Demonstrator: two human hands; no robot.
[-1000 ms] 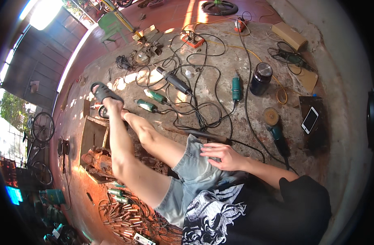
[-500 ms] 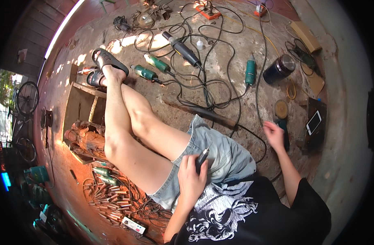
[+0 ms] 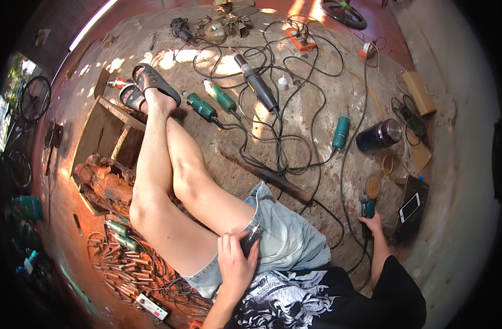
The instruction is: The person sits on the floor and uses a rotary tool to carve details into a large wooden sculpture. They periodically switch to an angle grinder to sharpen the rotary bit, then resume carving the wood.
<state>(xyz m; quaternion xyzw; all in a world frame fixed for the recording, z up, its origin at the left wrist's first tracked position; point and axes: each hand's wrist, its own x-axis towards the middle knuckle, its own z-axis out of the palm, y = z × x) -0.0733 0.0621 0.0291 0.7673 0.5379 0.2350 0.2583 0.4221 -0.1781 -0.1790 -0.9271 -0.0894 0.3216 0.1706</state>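
My left hand is closed round a dark rotary tool with a thin pale tip, resting on my lap against the denim shorts. On the floor to my right, my right hand grips the green and black body of an angle grinder, fingers partly hidden behind it. Its round tan disc points away from me. Beside the grinder, a phone lies on a dark box. A carved reddish wooden figure lies left of my legs, by a wooden frame.
Green power tools and a grey one lie ahead among tangled black cords. A dark flask lies right, a wooden bar in the middle. Many carving bits and a white power strip lie lower left.
My right hand has moved down onto the grinder and closed on it. The left hand still holds the rotary tool, now tilted differently. The view has shifted a little.
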